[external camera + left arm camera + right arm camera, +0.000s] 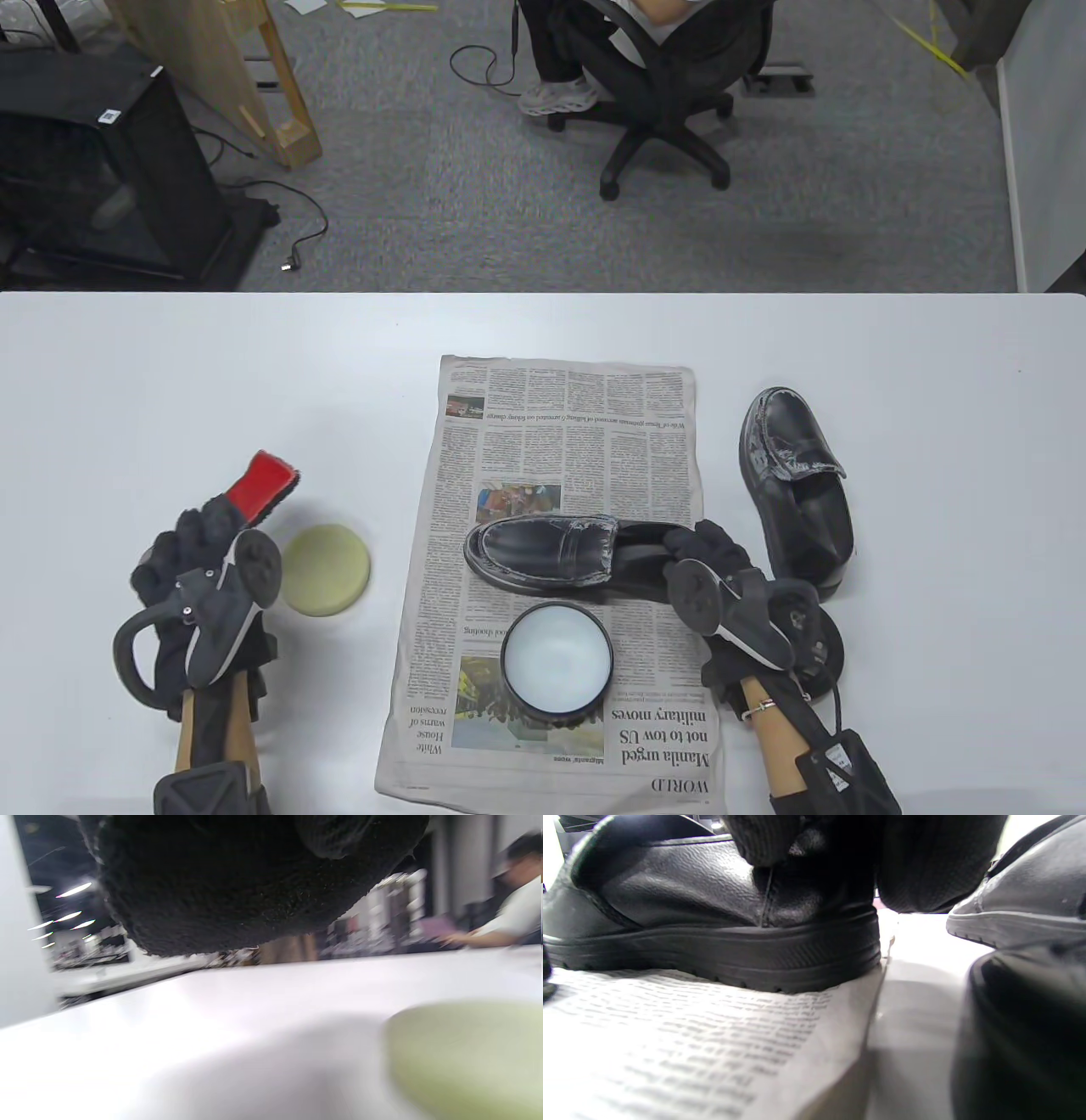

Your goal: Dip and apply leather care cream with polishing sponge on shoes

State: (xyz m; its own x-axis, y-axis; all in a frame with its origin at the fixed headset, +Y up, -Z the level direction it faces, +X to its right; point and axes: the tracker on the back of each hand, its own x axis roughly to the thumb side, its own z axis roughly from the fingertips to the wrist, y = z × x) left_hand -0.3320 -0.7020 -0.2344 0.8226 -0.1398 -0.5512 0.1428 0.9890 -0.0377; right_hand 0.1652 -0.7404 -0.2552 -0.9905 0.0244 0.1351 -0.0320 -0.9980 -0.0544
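Note:
A black loafer (543, 556) lies on a newspaper (564, 424), toe to the left, with white smears on its strap. My right hand (708, 543) grips its heel; the right wrist view shows the gloved fingers (925, 866) over the heel (712, 899). An open tin of white cream (556, 666) stands just in front of the shoe. A round yellow-green sponge (327, 569) lies on the table, apart from my left hand (204, 519); it also shows in the left wrist view (466, 1056). The left fingers cover the near end of a red brush (267, 480); the grip is hidden.
A second black loafer (797, 484), white-smeared at the toe, lies right of the newspaper and also shows in the right wrist view (1031, 908). A dark round object (827, 645), perhaps the tin's lid, lies under my right wrist. An office chair stands beyond the table's far edge.

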